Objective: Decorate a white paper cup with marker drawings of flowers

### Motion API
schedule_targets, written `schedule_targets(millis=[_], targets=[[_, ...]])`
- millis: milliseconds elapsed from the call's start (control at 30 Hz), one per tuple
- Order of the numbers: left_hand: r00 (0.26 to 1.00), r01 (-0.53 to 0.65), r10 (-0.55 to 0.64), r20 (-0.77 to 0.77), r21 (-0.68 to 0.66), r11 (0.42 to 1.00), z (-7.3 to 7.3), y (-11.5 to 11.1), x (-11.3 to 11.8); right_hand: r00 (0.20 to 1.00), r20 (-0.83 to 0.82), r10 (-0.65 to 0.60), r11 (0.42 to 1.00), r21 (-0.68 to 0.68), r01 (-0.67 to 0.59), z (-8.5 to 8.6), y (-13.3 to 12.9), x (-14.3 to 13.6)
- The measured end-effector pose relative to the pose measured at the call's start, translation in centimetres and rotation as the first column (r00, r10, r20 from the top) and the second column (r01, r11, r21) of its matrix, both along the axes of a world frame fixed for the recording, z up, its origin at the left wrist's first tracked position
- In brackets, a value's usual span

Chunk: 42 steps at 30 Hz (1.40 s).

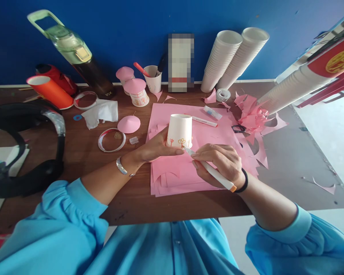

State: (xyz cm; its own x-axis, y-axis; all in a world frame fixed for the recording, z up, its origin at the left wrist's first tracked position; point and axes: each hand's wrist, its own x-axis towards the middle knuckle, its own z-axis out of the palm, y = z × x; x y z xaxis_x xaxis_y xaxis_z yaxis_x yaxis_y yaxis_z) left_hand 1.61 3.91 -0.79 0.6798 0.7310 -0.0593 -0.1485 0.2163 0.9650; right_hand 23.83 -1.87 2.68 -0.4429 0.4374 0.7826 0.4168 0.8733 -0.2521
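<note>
A white paper cup [180, 128] is held upside down over the pink paper, its lower band drawn with orange and yellow flowers. My left hand [160, 147] grips it low on the left side, thumb along the front near the rim. In my right hand [218, 162] is a white marker pen [218, 175] with an orange end; its tip meets or nearly meets the cup's lower edge by the flowers. Pink paper sheets [167, 172] lie stacked below both hands. A second marker with a red end [205, 121] and a glue stick [212, 113] rest on the sheets behind the cup.
Two decorated cups with pink cone tops [136, 87] stand at the back; a loose pink cone [129, 124] lies left. Stacked paper cups [220, 61] lean against the blue wall. A bottle [86, 65], tape rings [111, 140], headphones [53, 152] and crumpled pink scraps [253, 114] surround the work.
</note>
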Motion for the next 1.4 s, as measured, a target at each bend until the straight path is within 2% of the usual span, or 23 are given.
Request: schedule_targets(millis=[467, 967, 1133, 1400], targets=[[1.0, -0.005, 0.005, -0.006, -0.017, 1.0, -0.24, 0.05, -0.04, 0.999, -0.019, -0.051, 0.999, -0.014, 0.051, -0.02, -0.02, 0.06], [0.999, -0.028, 0.029, -0.033, 0.011, 1.0, -0.04, -0.06, -0.08, 1.0, -0.021, 0.0, 1.0, -0.006, 0.0, 0.38, -0.54, 0.13], [0.997, -0.03, 0.03, -0.07, 0.003, 1.0, 0.15, -0.14, 0.05, 1.0, -0.011, -0.014, 1.0, -0.009, 0.014, 0.16, -0.47, 0.09], [0.997, -0.048, 0.048, -0.053, 0.004, 0.999, -0.43, -0.02, 0.05, 0.999, -0.025, -0.027, 0.999, -0.019, 0.026, -0.34, -0.34, -0.12]])
